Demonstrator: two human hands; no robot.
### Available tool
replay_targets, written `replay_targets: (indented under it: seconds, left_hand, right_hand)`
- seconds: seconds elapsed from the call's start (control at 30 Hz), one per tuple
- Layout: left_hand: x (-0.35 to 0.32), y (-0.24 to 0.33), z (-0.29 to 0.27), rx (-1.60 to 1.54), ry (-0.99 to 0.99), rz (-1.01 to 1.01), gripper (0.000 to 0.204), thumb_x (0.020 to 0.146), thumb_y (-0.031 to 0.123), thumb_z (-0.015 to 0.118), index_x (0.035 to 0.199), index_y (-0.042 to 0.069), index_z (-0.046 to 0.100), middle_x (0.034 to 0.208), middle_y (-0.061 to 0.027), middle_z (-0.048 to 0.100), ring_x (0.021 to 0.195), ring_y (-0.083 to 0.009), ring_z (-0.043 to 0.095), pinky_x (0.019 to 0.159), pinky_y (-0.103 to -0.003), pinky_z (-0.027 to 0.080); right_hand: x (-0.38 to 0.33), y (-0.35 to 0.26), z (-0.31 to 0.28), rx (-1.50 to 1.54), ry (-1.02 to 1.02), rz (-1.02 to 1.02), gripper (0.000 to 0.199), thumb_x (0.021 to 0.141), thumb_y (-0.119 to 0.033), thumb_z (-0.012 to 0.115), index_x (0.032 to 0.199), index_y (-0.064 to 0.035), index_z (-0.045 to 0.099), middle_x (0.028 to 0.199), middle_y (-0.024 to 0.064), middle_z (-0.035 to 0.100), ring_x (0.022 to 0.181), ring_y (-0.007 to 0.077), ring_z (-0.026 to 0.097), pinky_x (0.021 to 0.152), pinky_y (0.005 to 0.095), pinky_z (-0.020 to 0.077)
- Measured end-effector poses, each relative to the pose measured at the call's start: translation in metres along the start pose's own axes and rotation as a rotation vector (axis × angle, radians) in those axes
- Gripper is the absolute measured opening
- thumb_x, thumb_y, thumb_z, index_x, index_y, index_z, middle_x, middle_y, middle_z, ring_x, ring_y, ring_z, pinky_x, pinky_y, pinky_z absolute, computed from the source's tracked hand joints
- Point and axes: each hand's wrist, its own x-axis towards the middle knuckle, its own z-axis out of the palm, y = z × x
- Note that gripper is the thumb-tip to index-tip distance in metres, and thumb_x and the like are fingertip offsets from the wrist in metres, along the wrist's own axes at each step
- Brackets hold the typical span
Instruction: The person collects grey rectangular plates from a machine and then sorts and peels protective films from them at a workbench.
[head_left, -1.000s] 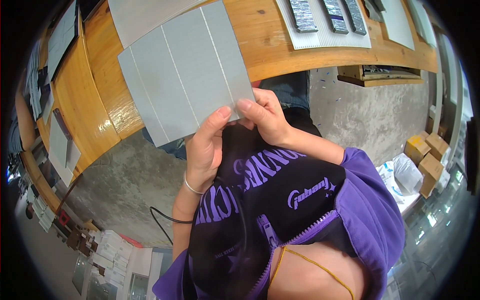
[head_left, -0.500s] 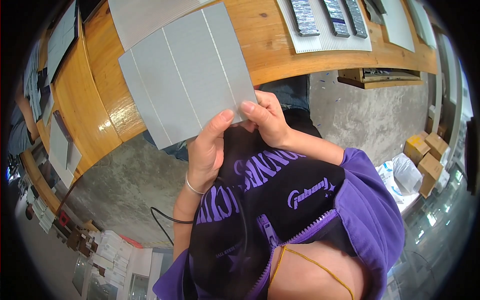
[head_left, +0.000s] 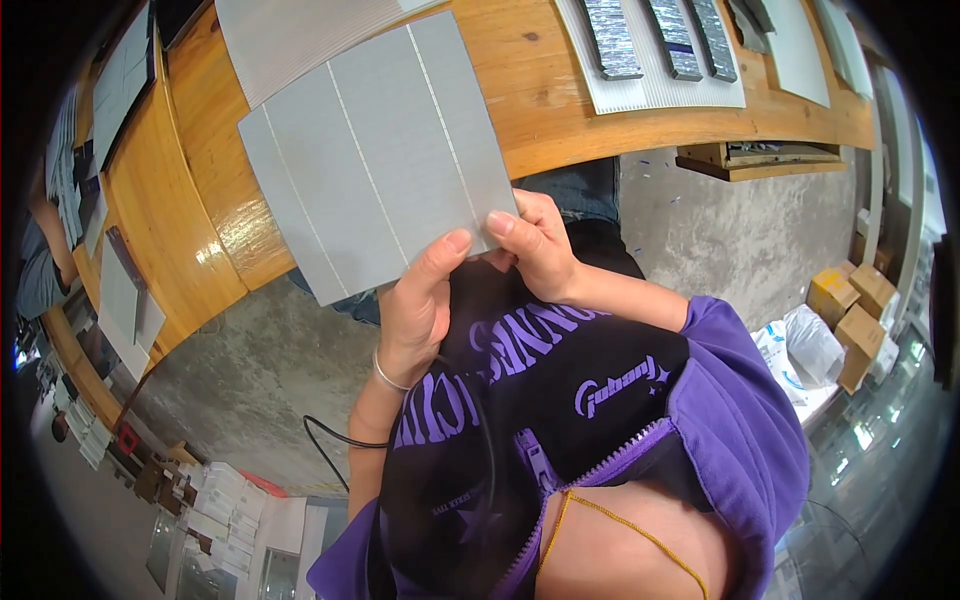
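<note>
- At the far left, another person's arm (head_left: 53,237) shows near the rim of the view, well apart from our own hands.
- Next we see the wooden table (head_left: 165,195), with pale pieces (head_left: 146,335) and a dark strip (head_left: 125,257) lying near its left edge.
- In the middle we have the grey sheet (head_left: 370,165), lined with three pale stripes. It reaches from our lap out across the near edge of the table; we cannot tell whether it touches the wood.
- Our left hand (head_left: 423,295) pinches the sheet's near edge, thumb on the face, the other fingers mostly hidden beneath.
- Our right hand (head_left: 538,245) grips the near right corner just beside it, thumb also on top.
- We judge the step in hand to be holding the sheet up, face in view; any next move calls for an even grip, since the far side has no hand on it.
- Further right we see three silver bars (head_left: 612,40) on a white ribbed board (head_left: 618,97), and a wooden tray (head_left: 760,160) below.
- Against half a second ago, sheet, hands and board all sit slightly lower in our view; our grip looks the same.
</note>
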Motion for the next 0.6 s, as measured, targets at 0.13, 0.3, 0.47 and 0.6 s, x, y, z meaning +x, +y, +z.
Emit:
replay_targets:
  seconds: [0.13, 0.3, 0.47, 0.6]
  left_hand:
    - [-0.0008, 0.001, 0.0009, 0.004, -0.003, -0.006, 0.03, 0.076, 0.004, 0.065, 0.105, 0.0, 0.057, 0.098, -0.0082, 0.061, 0.091, -0.0189, 0.058, 0.084, -0.031, 0.045]
    - [0.0017, -0.003, -0.0042, 0.002, -0.009, 0.004, 0.031, 0.075, 0.004, 0.066, 0.105, 0.001, 0.057, 0.099, -0.0081, 0.061, 0.092, -0.019, 0.058, 0.085, -0.031, 0.044]
    - [0.0019, -0.0038, -0.0061, -0.018, -0.006, -0.026, 0.032, 0.075, 0.004, 0.066, 0.106, 0.001, 0.057, 0.1, -0.008, 0.061, 0.093, -0.0189, 0.057, 0.086, -0.031, 0.044]
    - [0.0009, -0.0007, -0.0016, -0.002, -0.006, 0.02, 0.033, 0.075, 0.004, 0.066, 0.106, 0.001, 0.056, 0.1, -0.0079, 0.061, 0.094, -0.0189, 0.057, 0.086, -0.031, 0.044]
  right_hand:
    - [-0.0001, 0.0006, -0.0007, -0.006, -0.009, -0.008, 0.029, 0.092, -0.027, 0.05, 0.076, -0.0033, 0.052, 0.061, -0.0019, 0.045, 0.053, 0.0045, 0.04, 0.048, 0.02, 0.0327]
    - [0.0004, 0.0015, -0.0013, 0.012, -0.015, -0.014, 0.028, 0.092, -0.027, 0.051, 0.077, -0.0029, 0.053, 0.061, -0.0017, 0.046, 0.054, 0.0046, 0.04, 0.048, 0.0199, 0.0326]
    - [0.0012, 0.0012, 0.001, -0.05, 0.031, 0.013, 0.035, 0.087, -0.034, 0.05, 0.075, -0.0016, 0.053, 0.057, 0.0008, 0.045, 0.048, 0.0074, 0.04, 0.045, 0.021, 0.0302]
    - [0.0015, 0.0015, 0.0012, -0.057, 0.035, 0.013, 0.035, 0.087, -0.035, 0.05, 0.075, -0.0018, 0.053, 0.057, 0.001, 0.046, 0.048, 0.0073, 0.04, 0.045, 0.021, 0.0297]
